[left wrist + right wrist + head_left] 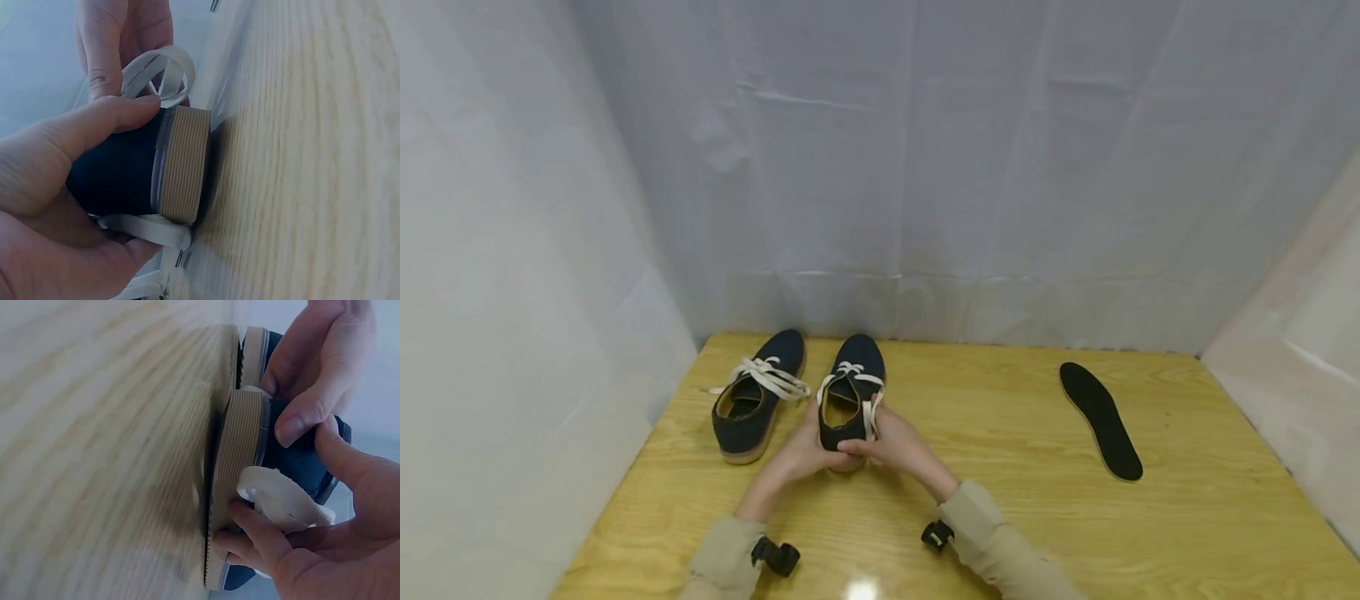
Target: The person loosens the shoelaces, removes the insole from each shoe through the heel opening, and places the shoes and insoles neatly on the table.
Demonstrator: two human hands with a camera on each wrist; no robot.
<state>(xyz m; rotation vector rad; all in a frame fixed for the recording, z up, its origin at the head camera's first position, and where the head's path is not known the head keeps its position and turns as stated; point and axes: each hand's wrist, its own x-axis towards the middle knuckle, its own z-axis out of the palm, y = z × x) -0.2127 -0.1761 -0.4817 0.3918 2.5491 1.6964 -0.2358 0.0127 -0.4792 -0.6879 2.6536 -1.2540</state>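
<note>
A navy lace-up shoe point(862, 358) with white laces and a tan ribbed sole point(186, 165) stands on the table, toe pointing away. Its opening shows a yellowish inside. Around its heel end are both hands. My left hand point(805, 446) grips the left side, its thumb across the back of the heel. My right hand point(901, 442) grips the right side, fingers along the sole edge beside a loose lace loop point(281, 494). Both thumbs meet near the heel. A matching shoe point(747, 429) with a dark inside stands just left, its laces loose over it.
A black insole point(1101, 421) lies flat on the right part of the wooden table point(985, 417). White sheeting point(925, 167) hangs behind the table and along both sides. Black camera straps point(775, 557) sit at the wrists, by the beige sleeves.
</note>
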